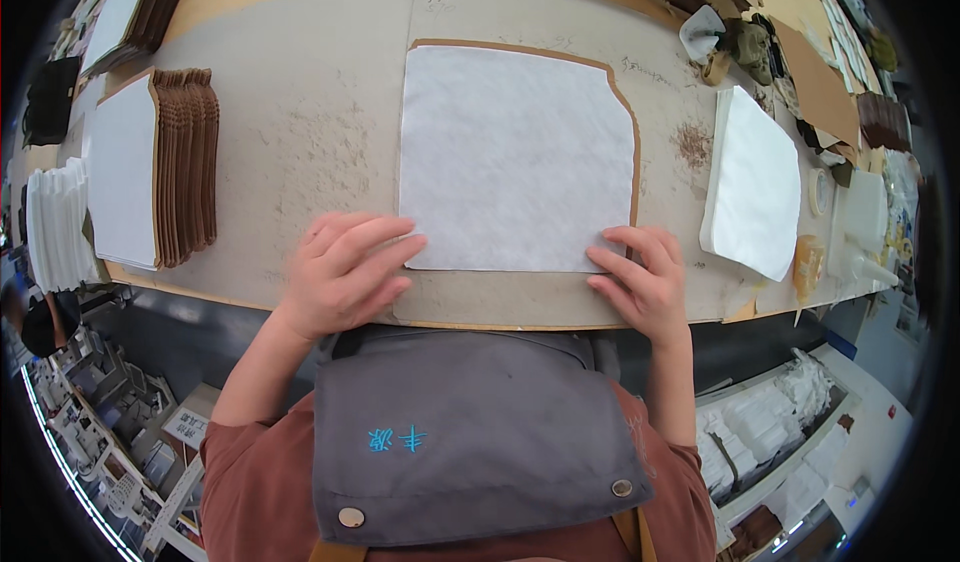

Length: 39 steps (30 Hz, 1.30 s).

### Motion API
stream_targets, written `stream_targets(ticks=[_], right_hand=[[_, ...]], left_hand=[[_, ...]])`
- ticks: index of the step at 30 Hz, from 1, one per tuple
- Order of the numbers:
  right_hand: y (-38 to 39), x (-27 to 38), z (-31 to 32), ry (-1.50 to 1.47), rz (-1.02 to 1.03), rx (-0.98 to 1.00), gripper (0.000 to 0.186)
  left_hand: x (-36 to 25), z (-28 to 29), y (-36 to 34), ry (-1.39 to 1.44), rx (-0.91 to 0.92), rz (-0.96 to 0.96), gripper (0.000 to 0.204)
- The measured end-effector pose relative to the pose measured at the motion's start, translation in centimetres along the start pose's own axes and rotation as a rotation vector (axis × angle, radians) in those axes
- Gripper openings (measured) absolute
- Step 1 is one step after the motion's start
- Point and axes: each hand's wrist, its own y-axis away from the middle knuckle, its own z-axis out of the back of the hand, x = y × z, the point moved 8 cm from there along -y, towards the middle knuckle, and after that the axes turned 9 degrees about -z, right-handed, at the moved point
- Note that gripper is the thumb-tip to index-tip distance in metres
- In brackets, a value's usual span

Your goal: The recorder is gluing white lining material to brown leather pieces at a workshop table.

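Observation:
A white sheet (pixel 515 157) lies flat in front of me on top of a brown piece (pixel 638 162), whose edge shows along the sheet's top and right side. My left hand (pixel 350 267) is at the sheet's lower left corner, fingers stretched out, the tips touching or just over its edge. At the lower right corner, my right hand (pixel 645 272) rests its spread fingertips on the sheet's edge. Neither hand is closed round anything. Whether the two layers are joined cannot be seen.
Left stands a stack of brown pieces with white faces (pixel 185 167), beside folded white sheets (pixel 60 227). At right lie a pile of white sheets (pixel 755 182), a tape roll (pixel 820 192) and a yellowish bottle (pixel 808 265). The grey tabletop (pixel 300 142) is scuffed and ends near my apron.

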Motion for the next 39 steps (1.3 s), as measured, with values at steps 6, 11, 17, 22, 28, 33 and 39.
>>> stream_targets(ticks=[6, 11, 17, 22, 28, 33, 39], right_hand=[[0.2, -0.3, -0.1, 0.024, -0.007, -0.001, 0.027], [0.2, 0.0, 0.0, 0.044, -0.008, 0.000, 0.027], [0.2, -0.5, -0.1, 0.020, -0.027, 0.011, 0.026], [-0.1, -0.5, -0.1, 0.005, -0.033, 0.019, 0.027], [-0.5, -0.6, 0.1, 0.023, -0.046, 0.023, 0.026], [-0.2, -0.6, 0.3, -0.003, -0.053, 0.030, 0.025], [0.1, -1.1, 0.1, -0.007, -0.082, 0.052, 0.024]], left_hand=[[-1.0, -5.2, -6.5, 0.043, 0.340, -0.032, 0.072], [1.7, -8.0, -8.9, 0.040, 0.386, -0.026, 0.083], [5.1, -8.3, -9.5, -0.061, 0.355, 0.119, 0.085], [7.2, -7.5, -9.1, -0.155, 0.310, 0.276, 0.084], [7.9, -6.3, -9.5, -0.201, 0.264, 0.272, 0.082], [7.3, -6.6, -8.7, -0.155, 0.341, 0.305, 0.086], [7.0, -6.8, -8.6, -0.144, 0.364, 0.326, 0.089]])
